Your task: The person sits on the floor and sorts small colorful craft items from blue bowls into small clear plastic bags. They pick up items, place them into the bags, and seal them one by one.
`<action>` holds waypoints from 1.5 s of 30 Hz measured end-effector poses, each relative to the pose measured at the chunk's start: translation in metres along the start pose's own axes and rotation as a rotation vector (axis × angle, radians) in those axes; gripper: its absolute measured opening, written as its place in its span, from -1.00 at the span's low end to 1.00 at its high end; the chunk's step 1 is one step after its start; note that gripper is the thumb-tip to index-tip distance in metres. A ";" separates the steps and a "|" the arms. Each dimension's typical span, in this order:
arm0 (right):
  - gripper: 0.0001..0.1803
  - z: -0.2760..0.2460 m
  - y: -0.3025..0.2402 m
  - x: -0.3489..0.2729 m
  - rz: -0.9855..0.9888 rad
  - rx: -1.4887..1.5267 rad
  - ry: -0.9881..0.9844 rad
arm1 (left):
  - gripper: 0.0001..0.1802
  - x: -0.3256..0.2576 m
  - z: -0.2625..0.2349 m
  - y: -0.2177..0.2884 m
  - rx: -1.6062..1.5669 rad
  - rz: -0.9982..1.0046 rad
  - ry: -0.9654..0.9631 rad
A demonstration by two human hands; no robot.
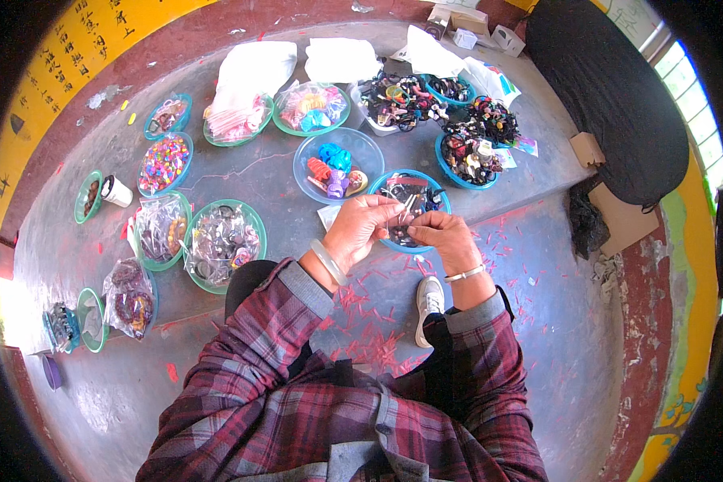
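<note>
My left hand [352, 229] and my right hand [451, 239] meet above a blue bowl [398, 247] of dark small items. The fingers of both are pinched together, the fingertips nearly touching. Something small and pale shows by the left fingertips, too small to name. Just beyond the fingers there is a glint of clear plastic, and I cannot tell whether it is held or lies in the bowl. A wider clear-blue basin [305, 161] stands just beyond my left hand, with bundles of blue, orange and purple hair ties [335, 157] in it.
Bowls of bagged accessories [223, 241] and coloured beads [165, 163] stand to the left. Black hair ties [398, 100] fill containers at the far right; white sacks [257, 68] lie behind. Red scraps [373, 341] litter the lower floor by my shoe [430, 309], below a raised ledge.
</note>
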State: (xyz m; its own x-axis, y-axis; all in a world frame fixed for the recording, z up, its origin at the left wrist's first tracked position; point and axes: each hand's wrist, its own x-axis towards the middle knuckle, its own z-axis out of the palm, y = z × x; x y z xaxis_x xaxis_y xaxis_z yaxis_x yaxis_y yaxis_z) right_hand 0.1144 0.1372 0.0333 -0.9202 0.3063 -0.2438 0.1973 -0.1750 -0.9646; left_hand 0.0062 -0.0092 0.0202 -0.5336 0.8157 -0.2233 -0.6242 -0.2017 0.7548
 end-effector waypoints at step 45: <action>-0.83 0.027 -0.016 -0.016 -0.596 -0.892 0.228 | -0.70 0.001 0.002 -0.017 0.306 0.158 -0.115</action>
State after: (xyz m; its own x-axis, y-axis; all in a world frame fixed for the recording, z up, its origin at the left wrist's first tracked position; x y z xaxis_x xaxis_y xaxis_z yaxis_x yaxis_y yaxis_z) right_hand 0.1165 0.1102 0.0556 -0.8833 0.2985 0.3616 -0.0004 0.7706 -0.6373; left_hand 0.0180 -0.0041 0.0082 -0.5317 0.8464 -0.0314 -0.3304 -0.1731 0.9278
